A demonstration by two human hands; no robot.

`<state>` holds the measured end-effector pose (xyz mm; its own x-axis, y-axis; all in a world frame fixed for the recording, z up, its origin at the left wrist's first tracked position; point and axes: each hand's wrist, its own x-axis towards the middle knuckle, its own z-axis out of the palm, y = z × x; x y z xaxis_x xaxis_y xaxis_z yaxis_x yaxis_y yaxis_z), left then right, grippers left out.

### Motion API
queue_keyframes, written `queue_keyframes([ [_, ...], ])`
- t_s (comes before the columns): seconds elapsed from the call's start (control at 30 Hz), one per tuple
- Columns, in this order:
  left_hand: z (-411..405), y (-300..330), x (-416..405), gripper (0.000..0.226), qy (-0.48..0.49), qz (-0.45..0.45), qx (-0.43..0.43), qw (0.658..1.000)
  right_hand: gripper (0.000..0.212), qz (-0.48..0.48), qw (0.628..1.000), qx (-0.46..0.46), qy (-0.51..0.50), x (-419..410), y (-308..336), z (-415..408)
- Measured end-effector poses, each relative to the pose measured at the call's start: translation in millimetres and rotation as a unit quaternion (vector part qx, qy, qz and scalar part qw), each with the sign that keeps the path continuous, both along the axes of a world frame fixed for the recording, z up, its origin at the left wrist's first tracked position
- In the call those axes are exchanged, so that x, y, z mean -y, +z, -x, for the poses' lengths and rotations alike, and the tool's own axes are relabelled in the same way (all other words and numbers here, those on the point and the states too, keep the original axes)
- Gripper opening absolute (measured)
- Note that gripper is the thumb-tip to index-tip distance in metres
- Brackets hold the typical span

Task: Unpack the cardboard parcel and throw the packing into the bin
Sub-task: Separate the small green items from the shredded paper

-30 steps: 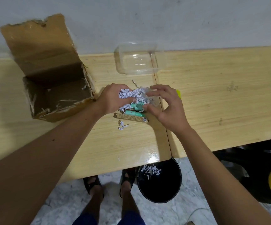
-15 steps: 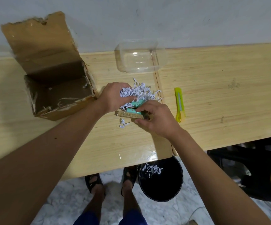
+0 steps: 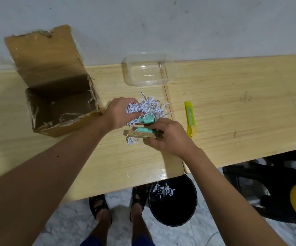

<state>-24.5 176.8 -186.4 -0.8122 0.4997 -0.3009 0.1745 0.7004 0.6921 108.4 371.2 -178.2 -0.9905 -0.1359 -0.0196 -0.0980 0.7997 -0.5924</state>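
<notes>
Since a second ago our right hand point(image 3: 170, 137) has dropped to pinch the carton point(image 3: 141, 134), left fingers point(image 3: 134, 113) bunching shreds point(image 3: 149, 108) on the desk point(image 3: 232, 103); we should gather tightly before binning point(image 3: 172, 206).

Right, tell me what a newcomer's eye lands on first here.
First the left hand gripping white shredded paper mid-table, the right hand on a slim brown carton just in front. Next the torn-open cardboard box at left, and the black bin on the floor below.
</notes>
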Motion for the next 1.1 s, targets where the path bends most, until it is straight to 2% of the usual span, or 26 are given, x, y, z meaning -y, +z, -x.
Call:
queue_keyframes([
  [0.17,0.9,-2.0,-0.5,0.056,0.003,-0.002,-0.002,1.000,0.035,0.049,0.998,-0.027,-0.031,-27.6,30.3,-6.0],
  [0.33,-0.6,-2.2,-0.5,0.055,0.008,-0.006,0.003,1.000,0.035,0.000,0.994,-0.069,-0.080,-74.8,53.9,24.7],
  [0.5,-0.9,-3.4,-0.3,0.057,0.011,-0.012,0.004,1.000,0.038,-0.050,0.991,-0.031,-0.124,-106.4,32.6,68.8],
  [0.67,-2.0,-7.3,1.5,0.060,0.028,-0.017,-0.006,0.999,0.039,-0.069,0.991,0.010,-0.116,-110.5,7.6,90.5],
  [0.93,-3.6,-10.8,1.8,0.059,0.039,-0.034,-0.024,0.998,0.036,-0.045,0.988,-0.027,-0.144,-107.4,-4.5,88.0],
  [1.1,-5.1,-12.9,2.1,0.058,0.054,-0.043,-0.021,0.997,0.020,0.084,0.986,-0.087,-0.112,-64.1,17.1,56.9],
])
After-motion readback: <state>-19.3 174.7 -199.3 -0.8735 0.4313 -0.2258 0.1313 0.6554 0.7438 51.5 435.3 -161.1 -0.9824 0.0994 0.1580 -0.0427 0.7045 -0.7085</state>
